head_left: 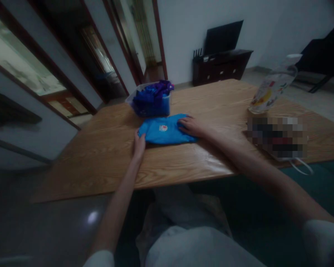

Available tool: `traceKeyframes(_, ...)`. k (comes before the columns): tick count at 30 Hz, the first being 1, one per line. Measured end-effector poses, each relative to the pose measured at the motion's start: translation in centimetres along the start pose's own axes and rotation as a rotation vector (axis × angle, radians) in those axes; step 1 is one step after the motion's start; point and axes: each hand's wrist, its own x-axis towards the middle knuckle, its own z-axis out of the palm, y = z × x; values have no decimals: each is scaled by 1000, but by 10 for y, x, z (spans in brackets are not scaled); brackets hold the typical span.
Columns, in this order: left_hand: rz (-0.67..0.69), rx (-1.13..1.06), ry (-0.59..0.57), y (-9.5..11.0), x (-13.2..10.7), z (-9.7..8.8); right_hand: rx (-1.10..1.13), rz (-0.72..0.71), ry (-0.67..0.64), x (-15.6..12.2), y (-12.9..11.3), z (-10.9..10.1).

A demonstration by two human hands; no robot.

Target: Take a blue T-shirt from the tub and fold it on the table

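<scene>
A bright blue folded cloth [167, 134] with a small white-and-red emblem lies flat on the wooden table [100, 163]. Whether it is a bag or a garment, I cannot tell. My left hand [139, 145] grips its left end, the thumb on top and the other fingers partly hidden behind the edge. On the right end rests my right hand [194, 127], its fingers stretched over the cloth from above. Just behind the cloth stands a clear plastic box [130, 99] heaped with blue and purple packets or fabric [153, 97], too blurred to name.
A large clear bottle [271, 91] with a printed label stands at the table's right. In front of it lies a pixelated item [278, 139] with a white cord loop [303, 167] over the table edge. Beyond are a television [224, 38] on a dark cabinet [219, 68] and a dark chair [323, 55].
</scene>
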Motion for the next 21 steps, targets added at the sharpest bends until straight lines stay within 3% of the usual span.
traceKeyframes(5, 46, 132, -54, 1, -35, -40, 27, -144, -3, 4, -82, 9)
traceKeyframes(8, 74, 115, -55, 6, -47, -44, -13, -162, 21, 8, -127, 29)
traceKeyframes(10, 71, 67, -43, 8, -47, -40, -41, -114, 54, 15, -145, 41)
traceKeyframes(15, 14, -32, -25, 3, -25, -28, -72, -12, -11, 43, -152, 35)
traceKeyframes(18, 19, -37, -1, -1, 4, -24, -31, 44, -90, 51, -144, 18)
traceKeyframes(21, 39, 11, 7, -5, 39, -16, 98, 140, -83, 50, -128, 1)
